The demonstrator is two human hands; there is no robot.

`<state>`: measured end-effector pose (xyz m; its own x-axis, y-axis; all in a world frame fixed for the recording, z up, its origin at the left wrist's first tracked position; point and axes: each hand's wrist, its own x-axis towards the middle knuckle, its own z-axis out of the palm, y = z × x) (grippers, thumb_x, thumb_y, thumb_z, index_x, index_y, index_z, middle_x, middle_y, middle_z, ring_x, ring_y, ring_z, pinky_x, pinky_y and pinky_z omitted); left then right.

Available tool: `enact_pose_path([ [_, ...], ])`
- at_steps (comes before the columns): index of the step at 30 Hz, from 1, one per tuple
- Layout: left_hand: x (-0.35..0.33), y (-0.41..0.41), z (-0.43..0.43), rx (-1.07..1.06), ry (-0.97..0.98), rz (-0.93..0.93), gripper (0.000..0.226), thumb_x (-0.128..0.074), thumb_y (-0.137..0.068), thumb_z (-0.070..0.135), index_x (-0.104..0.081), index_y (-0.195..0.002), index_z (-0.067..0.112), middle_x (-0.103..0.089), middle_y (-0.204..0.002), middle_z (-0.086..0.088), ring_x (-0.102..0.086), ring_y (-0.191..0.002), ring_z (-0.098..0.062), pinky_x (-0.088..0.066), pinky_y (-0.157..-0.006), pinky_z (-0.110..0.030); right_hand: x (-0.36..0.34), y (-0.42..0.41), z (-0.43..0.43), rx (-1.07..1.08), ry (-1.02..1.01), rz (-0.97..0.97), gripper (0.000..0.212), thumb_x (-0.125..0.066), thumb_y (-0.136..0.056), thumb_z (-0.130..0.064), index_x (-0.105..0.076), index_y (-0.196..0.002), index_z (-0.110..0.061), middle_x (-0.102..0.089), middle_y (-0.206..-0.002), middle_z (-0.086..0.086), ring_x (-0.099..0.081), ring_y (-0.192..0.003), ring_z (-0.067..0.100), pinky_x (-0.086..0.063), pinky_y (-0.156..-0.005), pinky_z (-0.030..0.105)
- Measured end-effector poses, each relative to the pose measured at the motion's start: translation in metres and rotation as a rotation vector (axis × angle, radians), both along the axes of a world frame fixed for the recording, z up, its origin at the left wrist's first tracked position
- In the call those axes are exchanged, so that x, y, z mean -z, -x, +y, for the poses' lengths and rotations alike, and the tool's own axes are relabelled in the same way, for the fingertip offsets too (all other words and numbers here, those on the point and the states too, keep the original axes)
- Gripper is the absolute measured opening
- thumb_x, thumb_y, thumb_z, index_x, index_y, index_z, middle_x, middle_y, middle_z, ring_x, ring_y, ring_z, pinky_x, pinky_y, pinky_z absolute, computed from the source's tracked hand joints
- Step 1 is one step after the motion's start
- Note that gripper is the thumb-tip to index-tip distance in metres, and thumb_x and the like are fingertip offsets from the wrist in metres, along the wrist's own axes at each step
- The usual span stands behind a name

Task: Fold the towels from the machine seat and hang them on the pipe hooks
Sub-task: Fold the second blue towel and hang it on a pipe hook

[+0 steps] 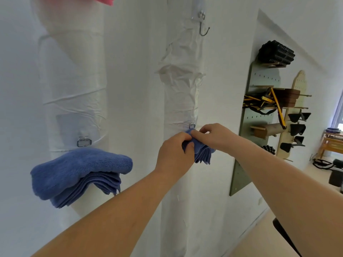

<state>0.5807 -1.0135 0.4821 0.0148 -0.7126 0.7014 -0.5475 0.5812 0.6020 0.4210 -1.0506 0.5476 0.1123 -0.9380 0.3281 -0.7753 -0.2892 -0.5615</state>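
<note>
A folded blue towel [203, 154] hangs at the lower hook [192, 126] of the right white-wrapped pipe [182, 89]. My left hand [174, 154] grips its left side. My right hand [215, 135] pinches its top edge just under the hook. The hook's tip is hidden by the towel and fingers. A second folded blue towel [78, 171] hangs below a metal hook [84, 142] on the left pipe [74, 71]. An empty metal hook [203, 27] sticks out high on the right pipe.
A pink cloth [104, 0] shows at the top edge above the left pipe. Pegboards [259, 80] on the right wall carry a black roller [276, 52], straps and handles. Wooden furniture [332, 143] and dark gear stand on the floor at far right.
</note>
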Motion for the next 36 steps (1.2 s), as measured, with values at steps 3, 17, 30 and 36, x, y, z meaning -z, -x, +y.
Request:
enact_pose_path([
  [3, 0.004, 0.001, -0.003, 0.035, -0.064, 0.185, 0.008, -0.066, -0.091, 0.019, -0.072, -0.093, 0.024, -0.072, -0.08, 0.01, -0.064, -0.072, -0.006, -0.054, -0.067, -0.02, -0.003, -0.003, -0.007, 0.027, -0.041, 0.003, 0.044, -0.067, -0.088, -0.049, -0.074, -0.098, -0.007, -0.075, -0.091, 0.01, -0.069, -0.08, 0.021, -0.053, -0.065, 0.028],
  [17, 0.015, -0.018, 0.018, 0.12, -0.117, 0.118, 0.03, -0.053, -0.097, 0.007, -0.067, -0.117, 0.025, -0.067, -0.114, 0.012, -0.057, -0.096, 0.002, -0.042, -0.082, -0.003, -0.011, -0.025, -0.009, 0.171, -0.087, 0.132, 0.037, -0.066, -0.078, -0.047, -0.062, -0.073, -0.01, -0.062, -0.071, 0.003, -0.061, -0.069, 0.023, -0.052, -0.069, 0.034],
  [30, 0.019, -0.042, 0.025, 0.039, -0.187, 0.152, 0.04, -0.054, -0.097, 0.009, -0.056, -0.132, 0.027, -0.05, -0.127, 0.021, -0.048, -0.11, -0.002, -0.037, -0.088, -0.01, -0.009, -0.039, 0.021, 0.202, 0.009, 0.293, 0.037, -0.071, -0.072, -0.047, -0.061, -0.1, -0.024, -0.067, -0.083, -0.002, -0.066, -0.074, 0.021, -0.058, -0.07, 0.034],
  [36, 0.033, -0.035, 0.023, 0.038, -0.235, 0.151, 0.041, -0.054, -0.096, 0.009, -0.056, -0.133, 0.027, -0.05, -0.128, 0.021, -0.05, -0.113, -0.003, -0.035, -0.086, -0.008, 0.006, -0.046, 0.016, 0.272, 0.055, 0.242, 0.03, -0.068, -0.075, -0.032, -0.059, -0.103, -0.029, -0.064, -0.08, -0.003, -0.063, -0.065, 0.018, -0.049, -0.056, 0.027],
])
